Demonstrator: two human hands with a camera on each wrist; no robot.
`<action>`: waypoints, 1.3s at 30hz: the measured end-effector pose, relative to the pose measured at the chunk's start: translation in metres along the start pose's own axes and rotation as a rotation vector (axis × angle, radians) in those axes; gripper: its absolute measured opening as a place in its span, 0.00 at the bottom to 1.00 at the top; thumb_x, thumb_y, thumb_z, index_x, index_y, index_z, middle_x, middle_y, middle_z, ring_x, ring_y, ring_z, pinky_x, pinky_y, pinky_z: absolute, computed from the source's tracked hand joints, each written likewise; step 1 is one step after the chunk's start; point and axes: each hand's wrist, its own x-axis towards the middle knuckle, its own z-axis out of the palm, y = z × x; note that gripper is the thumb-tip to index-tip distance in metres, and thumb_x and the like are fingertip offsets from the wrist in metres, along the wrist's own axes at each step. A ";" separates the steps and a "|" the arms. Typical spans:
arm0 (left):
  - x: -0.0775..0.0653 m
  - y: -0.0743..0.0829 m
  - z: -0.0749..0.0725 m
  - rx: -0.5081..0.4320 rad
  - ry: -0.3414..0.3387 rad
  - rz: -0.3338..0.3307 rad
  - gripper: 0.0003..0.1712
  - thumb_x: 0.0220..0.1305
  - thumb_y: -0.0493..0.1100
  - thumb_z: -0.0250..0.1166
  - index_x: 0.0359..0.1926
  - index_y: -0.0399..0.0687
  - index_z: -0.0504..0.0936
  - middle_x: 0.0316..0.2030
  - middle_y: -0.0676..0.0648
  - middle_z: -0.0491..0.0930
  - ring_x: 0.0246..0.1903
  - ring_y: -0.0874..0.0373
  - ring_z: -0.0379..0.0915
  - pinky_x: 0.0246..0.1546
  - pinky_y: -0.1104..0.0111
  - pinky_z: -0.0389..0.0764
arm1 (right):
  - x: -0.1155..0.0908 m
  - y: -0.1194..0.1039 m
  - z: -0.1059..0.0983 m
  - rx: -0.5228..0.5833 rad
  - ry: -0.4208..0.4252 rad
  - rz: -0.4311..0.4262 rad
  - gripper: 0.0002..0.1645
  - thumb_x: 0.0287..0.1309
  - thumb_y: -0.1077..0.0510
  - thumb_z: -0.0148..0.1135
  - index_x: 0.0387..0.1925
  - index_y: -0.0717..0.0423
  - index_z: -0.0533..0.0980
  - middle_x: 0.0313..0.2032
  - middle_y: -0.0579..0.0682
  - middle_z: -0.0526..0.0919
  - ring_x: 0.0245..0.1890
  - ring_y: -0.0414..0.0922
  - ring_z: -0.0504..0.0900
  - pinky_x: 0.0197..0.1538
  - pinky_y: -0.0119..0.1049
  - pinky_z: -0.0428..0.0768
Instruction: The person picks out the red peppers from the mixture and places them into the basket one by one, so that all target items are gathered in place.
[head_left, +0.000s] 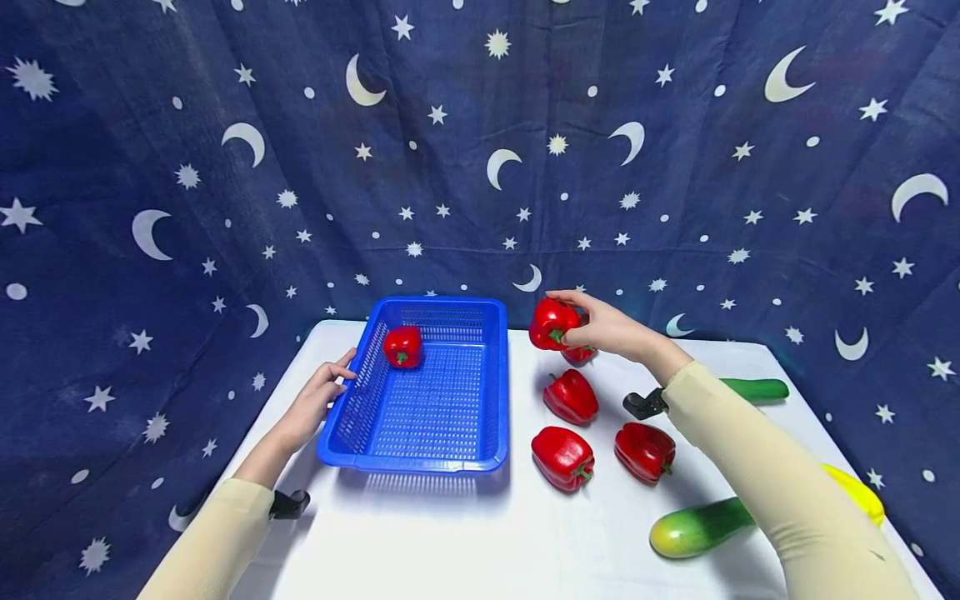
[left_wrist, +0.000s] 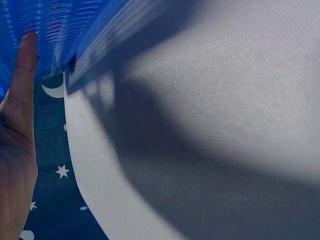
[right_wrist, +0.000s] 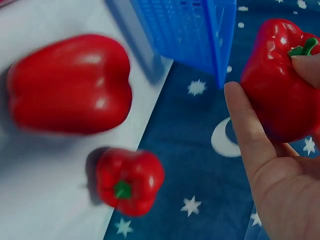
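A red bell pepper (head_left: 552, 323) with a green stem is held up by my right hand (head_left: 606, 327), thumb and fingers on its sides. In the right wrist view the same held pepper (right_wrist: 280, 85) shows the thumb near its stem. My left hand (head_left: 311, 402) rests on the left side of a blue plastic basket (head_left: 412, 463); in the left wrist view a straight finger (left_wrist: 25, 65) touches the basket's slotted outer wall. Another red bell pepper (head_left: 402, 347) lies inside the basket, near its back left.
Several red bell peppers lie right of the basket, including one nearer the front (head_left: 562, 458) and another at right (head_left: 645, 452). Beyond them are a green vegetable with a yellowish end (head_left: 693, 532), a long green one (head_left: 757, 389) and a yellow item (head_left: 857, 493). A starry curtain (head_left: 480, 150) hangs behind.
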 end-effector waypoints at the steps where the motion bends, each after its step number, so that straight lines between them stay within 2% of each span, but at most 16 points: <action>1: 0.000 0.000 0.000 -0.001 0.002 -0.001 0.15 0.74 0.32 0.42 0.57 0.32 0.66 0.81 0.45 0.46 0.74 0.31 0.50 0.43 0.62 0.79 | 0.002 -0.003 0.003 -0.002 -0.002 0.001 0.58 0.44 0.62 0.73 0.77 0.35 0.60 0.65 0.59 0.67 0.56 0.63 0.73 0.37 0.48 0.84; 4: 0.000 -0.002 -0.001 0.008 0.003 -0.007 0.15 0.74 0.33 0.41 0.57 0.33 0.66 0.81 0.46 0.46 0.75 0.31 0.49 0.44 0.61 0.78 | 0.009 -0.010 0.011 -0.012 -0.003 -0.014 0.57 0.44 0.61 0.74 0.75 0.33 0.62 0.63 0.57 0.69 0.55 0.61 0.74 0.38 0.49 0.83; 9: 0.001 -0.003 -0.002 0.029 0.008 -0.021 0.15 0.75 0.34 0.41 0.56 0.35 0.67 0.81 0.47 0.47 0.75 0.32 0.49 0.49 0.57 0.77 | 0.022 -0.019 0.025 -0.015 -0.013 -0.069 0.56 0.45 0.61 0.74 0.76 0.35 0.62 0.65 0.54 0.70 0.60 0.58 0.71 0.51 0.54 0.78; 12: 0.002 -0.002 -0.001 0.031 0.009 -0.022 0.15 0.74 0.34 0.41 0.56 0.36 0.67 0.81 0.46 0.47 0.75 0.32 0.49 0.50 0.55 0.77 | 0.029 -0.024 0.032 0.005 -0.039 -0.104 0.57 0.45 0.62 0.73 0.77 0.37 0.61 0.66 0.53 0.69 0.62 0.57 0.70 0.55 0.56 0.77; 16: 0.003 -0.001 0.000 0.021 0.008 -0.017 0.15 0.74 0.34 0.42 0.56 0.35 0.67 0.81 0.46 0.47 0.75 0.32 0.49 0.49 0.55 0.76 | 0.039 -0.033 0.043 0.030 -0.073 -0.141 0.56 0.46 0.64 0.71 0.77 0.38 0.61 0.67 0.53 0.68 0.62 0.57 0.71 0.54 0.53 0.79; 24: 0.002 -0.003 0.000 0.009 0.014 -0.016 0.15 0.73 0.33 0.42 0.56 0.33 0.67 0.81 0.47 0.47 0.76 0.34 0.47 0.50 0.55 0.77 | 0.063 -0.045 0.065 0.088 -0.120 -0.152 0.54 0.49 0.65 0.69 0.77 0.40 0.61 0.67 0.52 0.67 0.63 0.56 0.72 0.55 0.51 0.80; 30: 0.001 -0.006 -0.001 0.024 0.018 -0.016 0.14 0.74 0.34 0.42 0.56 0.35 0.67 0.81 0.46 0.48 0.75 0.32 0.50 0.51 0.50 0.76 | 0.085 -0.052 0.082 0.189 -0.162 -0.158 0.52 0.51 0.69 0.67 0.76 0.42 0.62 0.67 0.54 0.66 0.63 0.57 0.72 0.53 0.49 0.82; 39: 0.003 -0.006 -0.001 0.012 0.016 -0.015 0.15 0.73 0.33 0.42 0.56 0.34 0.67 0.81 0.47 0.48 0.75 0.31 0.50 0.53 0.46 0.75 | 0.111 -0.060 0.106 0.242 -0.147 -0.130 0.48 0.53 0.71 0.65 0.74 0.48 0.60 0.68 0.56 0.64 0.61 0.58 0.75 0.52 0.49 0.83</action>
